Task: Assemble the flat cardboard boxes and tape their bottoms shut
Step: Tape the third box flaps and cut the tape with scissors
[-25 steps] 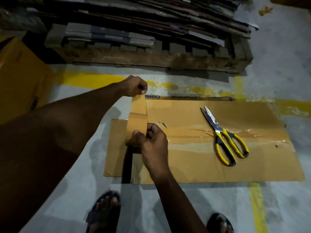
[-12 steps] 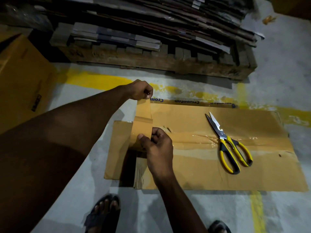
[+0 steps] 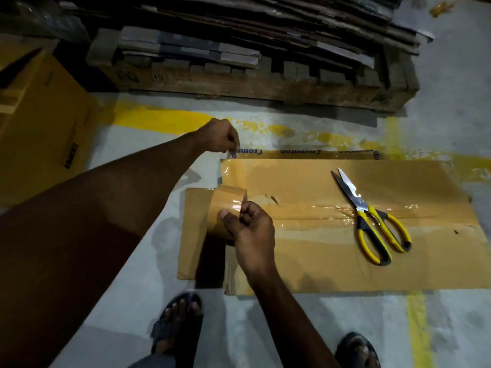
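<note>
Floor level, dim light. The cardboard box (image 3: 332, 256) lies on the concrete floor (image 3: 127, 261) in front of me with a broad brown face up. A glossy band of seam tape (image 3: 318, 211) runs left to right across its middle.

My left hand (image 3: 221, 138) is out past the box's far left corner, its fingers curled and pinching the free end of a tape strip (image 3: 231, 168). The strip runs from that pinch back toward me to the tape roll (image 3: 225, 208).

My right hand (image 3: 253, 232) grips the roll at the box's left end, thumb pressed on the outer face and fingers hooked into the core. The roll sits over the seam line; I cannot tell whether it touches the cardboard.

A side flap (image 3: 192, 235) sticks out flat to the left, with a dark gap beside it.

Yellow-handled scissors (image 3: 372, 219) lie on the box's right half, blades slightly parted and pointing away from me, crossing the taped seam.

A printed strip (image 3: 305, 153) shows along the far edge; the lettering is upside down.

Beyond it is a wooden pallet (image 3: 252, 86) stacked with flat cardboard sheets (image 3: 265, 30). An assembled carton (image 3: 34, 115) stands at far left. Yellow painted lines (image 3: 159, 120) mark the floor. My sandalled feet (image 3: 178, 322) are at the near edge.
</note>
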Demonstrator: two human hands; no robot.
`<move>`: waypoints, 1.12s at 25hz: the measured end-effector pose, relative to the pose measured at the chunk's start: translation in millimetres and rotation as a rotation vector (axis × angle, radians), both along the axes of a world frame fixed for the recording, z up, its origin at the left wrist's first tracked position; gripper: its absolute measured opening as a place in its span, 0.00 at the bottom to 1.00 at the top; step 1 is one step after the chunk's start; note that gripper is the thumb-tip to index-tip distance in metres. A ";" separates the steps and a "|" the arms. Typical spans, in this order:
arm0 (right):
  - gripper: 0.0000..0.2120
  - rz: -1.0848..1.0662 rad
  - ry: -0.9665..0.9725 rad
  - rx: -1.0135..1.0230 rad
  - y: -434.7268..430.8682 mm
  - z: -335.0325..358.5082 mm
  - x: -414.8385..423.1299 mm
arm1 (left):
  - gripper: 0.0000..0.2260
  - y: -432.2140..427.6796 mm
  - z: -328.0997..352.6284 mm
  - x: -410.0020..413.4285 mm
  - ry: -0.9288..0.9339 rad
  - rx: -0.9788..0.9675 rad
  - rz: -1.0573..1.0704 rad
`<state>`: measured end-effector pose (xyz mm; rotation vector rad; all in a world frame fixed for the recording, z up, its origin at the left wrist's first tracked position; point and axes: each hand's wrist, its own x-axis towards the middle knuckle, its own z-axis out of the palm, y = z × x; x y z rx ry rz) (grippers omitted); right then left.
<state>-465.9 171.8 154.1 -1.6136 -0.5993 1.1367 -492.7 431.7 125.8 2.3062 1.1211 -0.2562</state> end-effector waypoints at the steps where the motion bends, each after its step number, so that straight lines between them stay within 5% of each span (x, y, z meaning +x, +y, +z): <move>1: 0.12 -0.003 -0.021 0.007 -1.7 0.7 0.3 | 0.07 -5.8 4.4 -1.6 -0.042 -0.044 0.031; 8: 0.24 0.099 -0.187 -0.027 -28.9 -3.2 12.1 | 0.11 -38.9 12.4 -8.7 -0.002 0.036 0.023; 15: 0.25 0.108 -0.166 -0.001 -67.5 -2.7 5.3 | 0.17 -60.7 17.8 -1.8 0.193 0.225 0.213; 19: 0.20 0.186 -0.169 0.016 -71.5 7.2 10.4 | 0.14 -110.9 36.4 -23.9 -0.131 0.143 0.466; 24: 0.11 0.351 -0.404 0.011 -75.3 6.6 19.1 | 0.07 -246.2 56.3 -67.9 -0.539 -0.248 1.005; 28: 0.34 0.673 -1.053 0.045 -105.2 -20.0 44.3 | 0.06 -294.8 68.3 -84.9 -0.499 -0.286 0.815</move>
